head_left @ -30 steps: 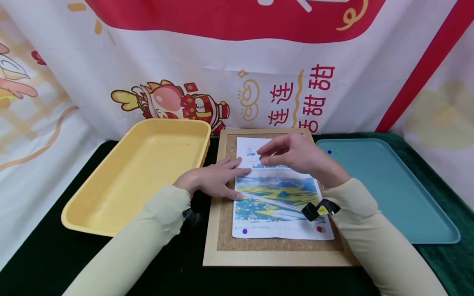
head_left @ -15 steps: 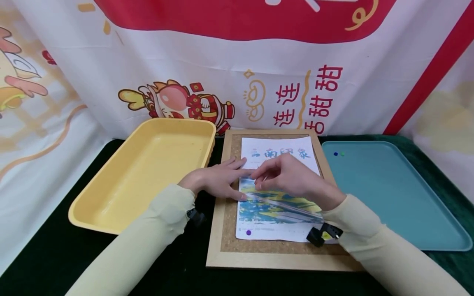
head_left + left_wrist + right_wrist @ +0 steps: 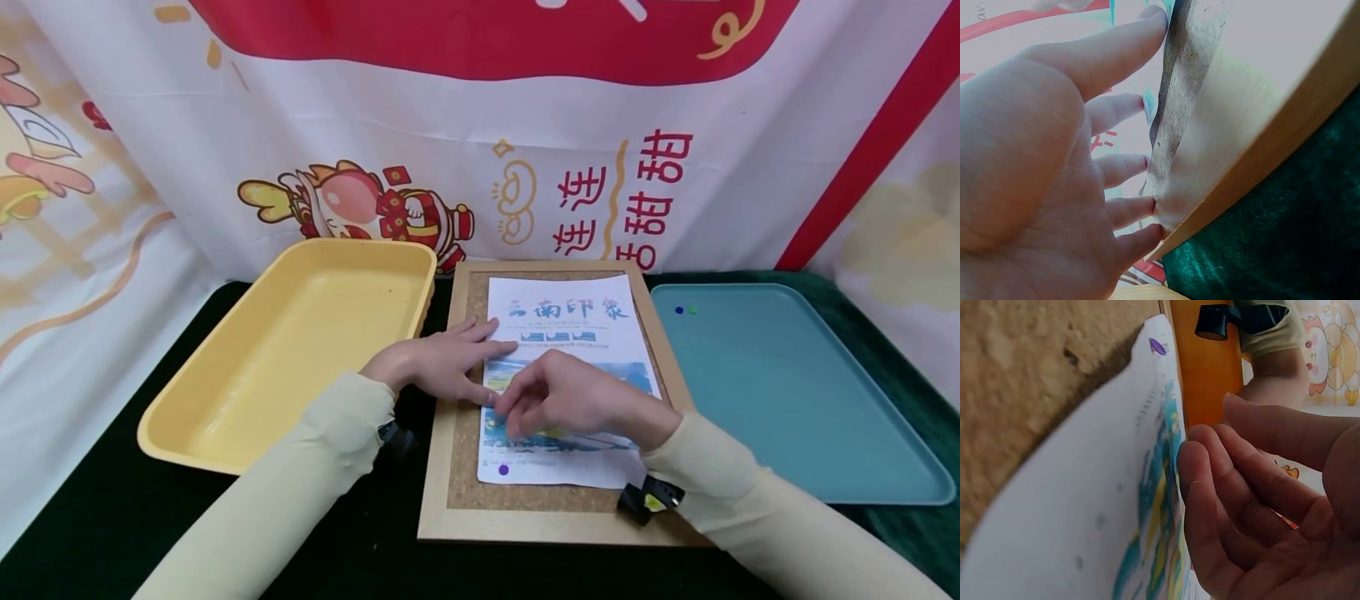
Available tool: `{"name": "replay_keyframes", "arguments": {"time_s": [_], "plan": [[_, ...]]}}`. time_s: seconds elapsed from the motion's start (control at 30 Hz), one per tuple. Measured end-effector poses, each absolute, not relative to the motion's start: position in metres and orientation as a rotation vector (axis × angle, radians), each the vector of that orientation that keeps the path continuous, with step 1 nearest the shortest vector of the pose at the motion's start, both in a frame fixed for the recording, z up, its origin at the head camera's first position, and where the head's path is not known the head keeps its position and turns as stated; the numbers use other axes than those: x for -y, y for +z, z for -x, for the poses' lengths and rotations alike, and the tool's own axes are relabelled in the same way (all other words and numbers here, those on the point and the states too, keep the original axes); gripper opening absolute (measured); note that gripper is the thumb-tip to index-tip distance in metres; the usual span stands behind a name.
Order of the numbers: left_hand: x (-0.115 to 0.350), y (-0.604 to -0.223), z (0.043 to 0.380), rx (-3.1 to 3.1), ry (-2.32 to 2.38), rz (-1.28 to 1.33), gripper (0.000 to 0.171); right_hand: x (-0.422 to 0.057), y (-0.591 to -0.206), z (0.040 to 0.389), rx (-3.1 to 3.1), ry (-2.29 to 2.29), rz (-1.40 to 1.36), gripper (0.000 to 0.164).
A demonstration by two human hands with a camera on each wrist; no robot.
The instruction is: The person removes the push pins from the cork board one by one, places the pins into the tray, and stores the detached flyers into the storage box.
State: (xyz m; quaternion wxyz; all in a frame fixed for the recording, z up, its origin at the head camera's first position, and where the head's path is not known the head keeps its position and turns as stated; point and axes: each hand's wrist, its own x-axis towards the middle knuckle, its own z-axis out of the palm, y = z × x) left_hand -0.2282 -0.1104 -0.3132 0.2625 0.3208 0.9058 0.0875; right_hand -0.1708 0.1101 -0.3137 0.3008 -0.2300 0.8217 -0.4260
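Note:
A printed sheet of paper [image 3: 558, 467] with a blue and yellow landscape lies on a wood-framed cork board [image 3: 570, 525]. My left hand [image 3: 446, 367] rests spread on the sheet's left edge, its fingers straight. Close over the lower part of the picture is my right hand [image 3: 562, 400], fingers loosely bent. In the right wrist view nothing shows between its thumb and fingers [image 3: 1210, 462], which overlap the sheet's printed side. A purple pushpin [image 3: 503, 470] sits in the lower left corner of the sheet. The lower right corner is hidden behind the right wrist camera.
To the left stands a deep yellow tray [image 3: 277, 367]. A shallow blue tray [image 3: 795, 400] lies at the right, with a small dark blue dot and a green dot [image 3: 693, 310] near its far left corner. Dark green cloth [image 3: 360, 533] covers the table, and a printed curtain hangs behind.
My right hand has moved down over the sheet, from the title area to the lower picture, uncovering the printed title. The left hand stays on the left edge. The view has shifted slightly.

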Motion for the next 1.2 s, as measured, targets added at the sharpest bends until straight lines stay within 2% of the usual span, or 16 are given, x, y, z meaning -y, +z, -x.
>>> {"name": "replay_keyframes", "arguments": {"time_s": [0.5,0.73,1.2], "plan": [[0.112,-0.315,0.227,-2.456,0.252,-0.875,0.082,-0.1,-0.323,0.156,-2.152,-1.01,0.763,0.014],[0.111,-0.315,0.227,-2.458,0.253,-0.888,0.081,-0.099,-0.322,0.15,-2.17,-0.973,0.785,0.017],[0.112,-0.313,0.227,-2.448,0.256,-0.884,0.081,-0.098,-0.325,0.151,-2.169,-0.969,0.838,0.017]]}}
